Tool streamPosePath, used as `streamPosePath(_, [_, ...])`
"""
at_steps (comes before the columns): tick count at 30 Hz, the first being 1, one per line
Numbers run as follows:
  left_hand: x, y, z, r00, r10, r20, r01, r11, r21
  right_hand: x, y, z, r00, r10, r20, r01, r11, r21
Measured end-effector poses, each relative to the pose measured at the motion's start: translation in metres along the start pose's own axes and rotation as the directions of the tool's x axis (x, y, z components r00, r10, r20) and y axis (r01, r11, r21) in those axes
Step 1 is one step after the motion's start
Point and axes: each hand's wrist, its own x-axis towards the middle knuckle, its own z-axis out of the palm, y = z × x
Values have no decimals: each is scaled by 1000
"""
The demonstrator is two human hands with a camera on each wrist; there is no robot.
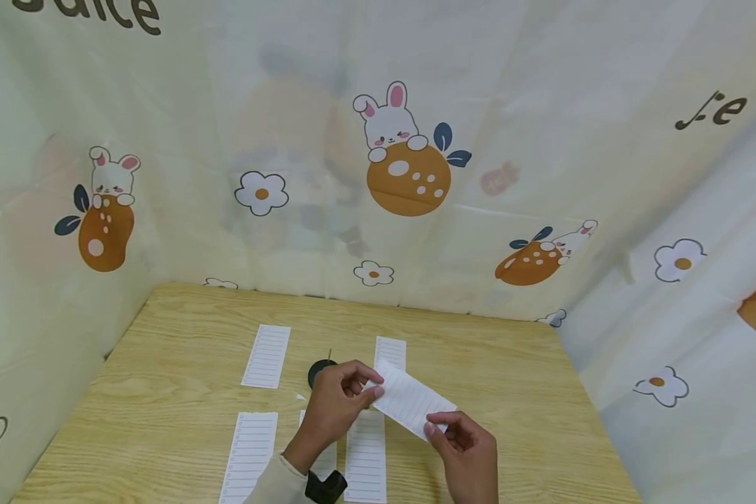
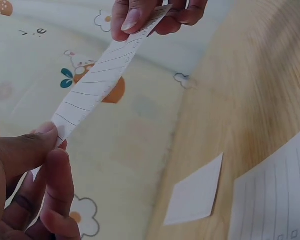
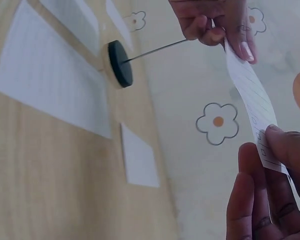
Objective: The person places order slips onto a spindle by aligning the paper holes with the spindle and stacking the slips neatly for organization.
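Note:
A lined paper slip [image 1: 411, 397] with small checkboxes is stretched between my two hands above the table. My left hand [image 1: 337, 406] pinches one end between thumb and fingers. The opposite end is pinched by my right hand [image 1: 467, 448], whose thumb [image 3: 290, 147] lies on the printed face. In the left wrist view the slip [image 2: 92, 82] looks slightly twisted along its length. Behind the left hand stands a black round base [image 3: 121, 64] with a thin upright metal rod [image 3: 157, 50]; the hand partly hides it in the head view.
Similar lined slips lie flat on the wooden table [image 1: 516, 392]: one back left [image 1: 266, 355], one front left [image 1: 248, 455], one front middle [image 1: 365, 462], one back right [image 1: 391, 350]. Another is mostly under the left forearm. A patterned curtain [image 1: 315, 126] encloses the table's back and sides.

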Motion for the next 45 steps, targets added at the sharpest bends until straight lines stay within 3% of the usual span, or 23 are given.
streamPosePath(9, [1,12,-14,997,33,-66,-29,998,56,16,-22,3,997,12,77,-15,999,39])
streamPosePath(18, [3,18,-30,991,58,-117,-51,997,61,33,-38,13,984,-83,155,72,995,75])
streamPosePath(27, [7,19,-45,983,96,-155,-79,990,114,47,-48,25,968,-103,228,79,991,111])
streamPosePath(45, [20,14,-68,981,59,-186,-31,988,151,71,-57,51,955,-114,274,91,991,94])
